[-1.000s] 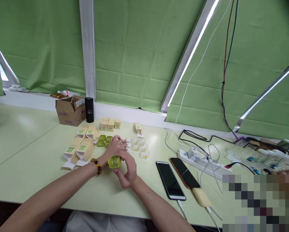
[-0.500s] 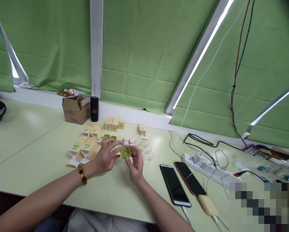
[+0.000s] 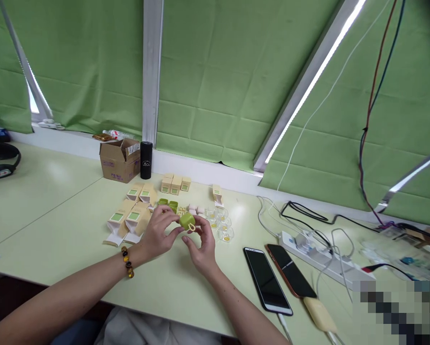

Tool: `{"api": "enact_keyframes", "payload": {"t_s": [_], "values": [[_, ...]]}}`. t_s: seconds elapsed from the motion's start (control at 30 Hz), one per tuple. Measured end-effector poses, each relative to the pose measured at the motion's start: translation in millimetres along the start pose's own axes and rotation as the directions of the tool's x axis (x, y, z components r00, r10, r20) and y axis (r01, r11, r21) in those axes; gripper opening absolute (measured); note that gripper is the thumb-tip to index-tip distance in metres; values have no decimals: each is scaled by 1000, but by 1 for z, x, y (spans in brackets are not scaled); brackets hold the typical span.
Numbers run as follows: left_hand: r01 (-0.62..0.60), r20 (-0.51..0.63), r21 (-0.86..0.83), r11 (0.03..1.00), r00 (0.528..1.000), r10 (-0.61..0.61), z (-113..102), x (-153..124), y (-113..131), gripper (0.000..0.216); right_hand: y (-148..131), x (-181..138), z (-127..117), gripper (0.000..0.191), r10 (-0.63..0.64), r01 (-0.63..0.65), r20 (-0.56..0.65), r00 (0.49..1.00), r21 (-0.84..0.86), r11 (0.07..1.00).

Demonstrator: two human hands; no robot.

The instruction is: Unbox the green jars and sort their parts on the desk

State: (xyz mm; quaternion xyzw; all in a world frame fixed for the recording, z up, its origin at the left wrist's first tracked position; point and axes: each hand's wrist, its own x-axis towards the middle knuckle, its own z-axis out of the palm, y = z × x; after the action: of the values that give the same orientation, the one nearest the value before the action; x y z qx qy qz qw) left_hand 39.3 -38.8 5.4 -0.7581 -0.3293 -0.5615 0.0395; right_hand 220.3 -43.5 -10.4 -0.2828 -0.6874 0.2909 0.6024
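Observation:
A small green square case (image 3: 186, 221) with a pale yellow loop hanging from it is between my hands, its rounded outside facing me. My left hand (image 3: 160, 232) pinches its left side with thumb and fingers. On the other side my right hand (image 3: 202, 244) grips it by the fingers, its thumb a little apart below. Just behind lie more green cases (image 3: 172, 204), small yellow loops (image 3: 181, 210) and pinkish-white blocks (image 3: 196, 209), partly hidden by my hands. Clear plastic cups (image 3: 222, 225) with yellow bits inside stand to the right.
Opened beige paper boxes (image 3: 117, 218) lie left; closed small boxes (image 3: 175, 184) stand behind. A carton (image 3: 118, 165) and black tumbler (image 3: 146, 160) are at the back. Two phones (image 3: 268, 281), a power strip (image 3: 315, 254) and cables lie right.
The green case has been turned over: its hollow inside faced me before, now its outside and the yellow loop show. My left hand has closed in on it. The view has shifted slightly.

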Motion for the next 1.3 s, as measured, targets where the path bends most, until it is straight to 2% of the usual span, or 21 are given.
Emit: {"api": "enact_keyframes", "payload": {"t_s": [0.1,0.23,0.4,0.47,0.57,0.63,0.87,1.3], "values": [[43,77,-52,998,996,-39,-1,1,6,3,-1,2,1,40,8,-10,-33,999,-65,998],[88,170,-66,994,983,-76,-2,2,11,11,-1,4,1,33,-16,8,-58,998,-136,991],[109,243,-20,994,965,-101,-2,1,9,17,-2,4,0,37,-40,28,-68,997,-169,985],[116,234,27,993,965,-119,-1,0,8,16,-2,4,-1,39,-49,37,-68,996,-172,984],[139,160,82,987,975,-151,0,-1,7,37,-1,3,-3,40,-57,48,-49,997,-168,985],[124,116,87,988,984,-134,0,-2,7,43,-1,3,-4,41,-62,56,-32,998,-162,985],[47,128,41,998,990,-52,0,0,5,25,2,2,-3,39,-92,90,-1,996,-154,984],[25,72,-38,999,997,-23,2,-1,2,15,4,1,-3,42,-101,102,16,995,-135,986]]}}
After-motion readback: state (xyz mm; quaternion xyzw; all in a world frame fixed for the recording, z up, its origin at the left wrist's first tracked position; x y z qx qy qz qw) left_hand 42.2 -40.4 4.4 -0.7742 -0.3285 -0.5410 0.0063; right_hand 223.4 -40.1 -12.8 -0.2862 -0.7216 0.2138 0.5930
